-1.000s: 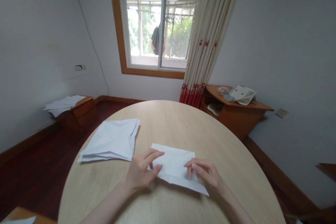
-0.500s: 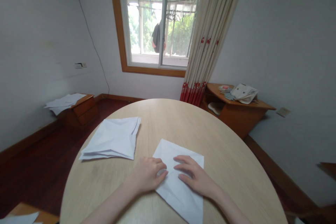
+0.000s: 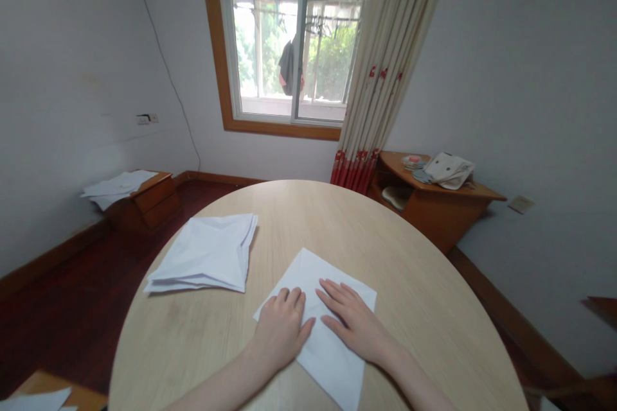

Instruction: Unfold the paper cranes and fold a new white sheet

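Observation:
A folded sheet of white paper (image 3: 328,359) lies on the round wooden table (image 3: 414,270), one corner pointing away from me. On its left part rests my left hand (image 3: 282,324), palm down, thumb spread toward the middle. My right hand (image 3: 354,321) lies flat on the right part, fingers stretched out and pointing left. The two hands are close together but apart, and neither grips anything. Some of the sheet is hidden beneath them. At the table's left, a stack of folded white paper (image 3: 207,250) sits apart from both hands.
Loose papers (image 3: 118,185) cover a low wooden cabinet (image 3: 157,202) at the left wall. Beyond the table, a corner desk (image 3: 429,205) holds a cloth bag (image 3: 448,170). A window (image 3: 270,45) and a long curtain (image 3: 385,64) are at the back.
My left hand has shifted slightly right and flattened onto the paper. The sheet has turned a little, and more of its left corner shows. My right hand's fingers have straightened and lie flatter.

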A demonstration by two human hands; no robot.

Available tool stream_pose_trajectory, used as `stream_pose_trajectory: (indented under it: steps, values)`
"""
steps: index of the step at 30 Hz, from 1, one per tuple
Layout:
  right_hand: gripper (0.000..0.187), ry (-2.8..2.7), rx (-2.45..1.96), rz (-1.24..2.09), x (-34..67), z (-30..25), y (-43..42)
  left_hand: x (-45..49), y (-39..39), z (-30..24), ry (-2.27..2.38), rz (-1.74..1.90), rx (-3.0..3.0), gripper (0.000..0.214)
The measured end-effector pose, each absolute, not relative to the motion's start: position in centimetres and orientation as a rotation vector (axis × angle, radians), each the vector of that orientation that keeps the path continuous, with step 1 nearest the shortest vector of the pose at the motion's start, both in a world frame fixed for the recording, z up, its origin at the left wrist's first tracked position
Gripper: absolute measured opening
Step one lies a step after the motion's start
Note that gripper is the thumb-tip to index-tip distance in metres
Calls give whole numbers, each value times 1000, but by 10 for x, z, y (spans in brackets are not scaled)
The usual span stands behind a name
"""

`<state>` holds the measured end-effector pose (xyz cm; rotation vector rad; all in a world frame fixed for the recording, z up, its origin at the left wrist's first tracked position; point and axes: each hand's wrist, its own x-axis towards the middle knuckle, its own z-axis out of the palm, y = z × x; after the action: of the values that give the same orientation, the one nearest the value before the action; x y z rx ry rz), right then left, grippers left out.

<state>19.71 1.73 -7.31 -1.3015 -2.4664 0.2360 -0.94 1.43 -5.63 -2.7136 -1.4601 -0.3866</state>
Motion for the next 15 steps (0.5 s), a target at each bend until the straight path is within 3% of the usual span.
stream_pose_trajectory:
  steps: [8,15]
  values:
    - [38,-2438,-1335,120,199,-70,18,-11,24,-89,-1393,-585,-2705,48]
    - [31,-2448,-1275,24,204,-64,16,-23,44,-95,-1175,-598,-2787,47]
